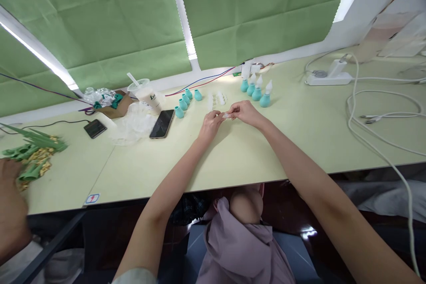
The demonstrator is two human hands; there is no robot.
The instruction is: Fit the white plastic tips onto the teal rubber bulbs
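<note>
Over the middle of the table, my left hand and my right hand meet at the fingertips. Both pinch a small whitish translucent piece, whose exact kind is too small to make out. Just behind my hands lie several small clear parts. To the left stand several open-topped teal rubber bulbs. On the right, behind my right hand, is a row of teal bulbs fitted with clear pointed tips.
A phone, a crumpled plastic bag, a drink cup and a cardboard box stand left. A power strip with white cables occupies the right. Another person's arm reaches in at far left, near green pieces.
</note>
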